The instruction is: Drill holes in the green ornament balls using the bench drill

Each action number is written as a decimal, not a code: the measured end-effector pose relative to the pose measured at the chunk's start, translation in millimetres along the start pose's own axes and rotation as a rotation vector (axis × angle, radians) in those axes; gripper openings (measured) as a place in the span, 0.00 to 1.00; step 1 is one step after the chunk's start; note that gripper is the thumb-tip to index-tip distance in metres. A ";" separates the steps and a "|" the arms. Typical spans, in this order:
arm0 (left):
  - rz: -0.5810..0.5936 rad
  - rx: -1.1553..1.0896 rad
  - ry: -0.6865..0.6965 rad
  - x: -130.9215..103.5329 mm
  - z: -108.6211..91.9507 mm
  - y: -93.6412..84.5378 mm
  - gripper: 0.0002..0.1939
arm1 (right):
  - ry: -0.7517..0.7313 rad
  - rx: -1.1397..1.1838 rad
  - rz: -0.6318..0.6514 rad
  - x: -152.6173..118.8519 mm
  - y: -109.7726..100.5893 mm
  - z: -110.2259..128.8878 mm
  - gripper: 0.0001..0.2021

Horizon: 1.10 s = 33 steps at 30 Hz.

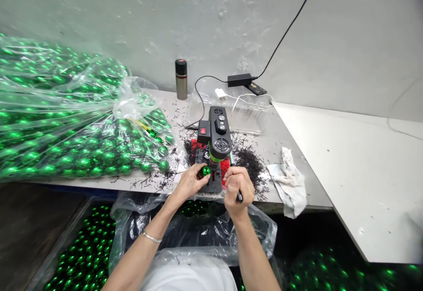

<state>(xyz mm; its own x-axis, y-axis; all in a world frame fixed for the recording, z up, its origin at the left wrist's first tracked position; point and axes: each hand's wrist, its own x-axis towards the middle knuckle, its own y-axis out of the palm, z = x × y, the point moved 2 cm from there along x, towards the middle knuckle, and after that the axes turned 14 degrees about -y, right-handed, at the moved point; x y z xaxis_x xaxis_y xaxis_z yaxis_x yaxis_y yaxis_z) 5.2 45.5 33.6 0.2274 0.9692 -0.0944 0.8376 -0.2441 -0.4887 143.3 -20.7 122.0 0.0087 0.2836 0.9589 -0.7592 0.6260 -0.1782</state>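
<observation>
A small black machine [220, 132] with round vents and a red switch stands near the table's front edge. My left hand [192, 181] holds a shiny green ball [205, 171] between thumb and fingers, just below the machine's head and over its dark base plate [213, 185]. The fingers of my right hand [239, 187] are wrapped round the black-gripped lever [239, 197] at the machine's right side. Small black pieces [249, 163] lie heaped to the right of the machine, and more are scattered around it.
Clear plastic bags of green balls [66, 141] cover the left side. A flask [181, 79], a power adapter [239, 79] and a clear tray [251, 121] are at the back. A white cloth [289, 185] hangs over the front edge. Below the table is a plastic-lined container [132, 216].
</observation>
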 end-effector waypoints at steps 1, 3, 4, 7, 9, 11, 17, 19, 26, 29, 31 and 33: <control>-0.014 0.036 0.040 0.7 -0.8 0.4 0.20 | -0.001 -0.002 0.004 0.2 -0.2 0.2 0.14; -0.028 0.089 0.101 2.1 -1.0 1.1 0.18 | -0.001 -0.006 0.013 0.4 -0.4 0.6 0.14; -0.032 0.110 0.121 2.8 -0.7 1.4 0.17 | -0.002 -0.006 0.014 0.3 -0.4 0.6 0.14; -0.051 0.179 0.158 4.5 0.2 3.2 0.15 | -0.002 -0.002 0.013 -0.3 -0.3 0.5 0.14; -0.077 0.226 0.178 5.1 0.2 5.6 0.15 | 0.001 0.003 0.012 -0.7 -0.4 0.6 0.13; -0.116 0.263 0.204 4.8 0.0 9.1 0.14 | 0.008 0.006 0.018 -1.2 -0.6 1.2 0.13; -0.284 0.314 0.293 1.5 3.0 17.4 0.14 | 0.009 0.002 0.030 -10.6 0.8 -0.5 0.12; -0.317 0.318 0.320 1.4 4.8 18.1 0.14 | -0.024 0.002 0.015 -19.6 3.3 -4.2 0.13; -0.319 0.309 0.337 3.1 7.3 19.5 0.13 | -0.076 -0.011 -0.047 -59.3 14.3 -20.0 0.16; -0.323 0.302 0.332 2.4 5.8 19.4 0.13 | -0.068 -0.005 -0.050 -67.3 16.3 -23.1 0.16; -0.305 0.284 0.320 1.5 4.3 19.1 0.13 | -0.072 -0.003 -0.056 -68.7 16.1 -24.5 0.16; -0.283 0.270 0.290 1.1 3.1 18.7 0.13 | -0.102 -0.013 -0.017 -68.0 15.9 -25.2 0.15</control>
<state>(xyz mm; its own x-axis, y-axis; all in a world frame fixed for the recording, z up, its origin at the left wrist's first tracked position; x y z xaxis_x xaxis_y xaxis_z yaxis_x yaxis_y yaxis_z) 19.5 42.1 21.7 0.1708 0.9380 0.3017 0.7362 0.0820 -0.6718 147.1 -11.8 48.3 -0.0454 0.1980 0.9791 -0.7508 0.6398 -0.1642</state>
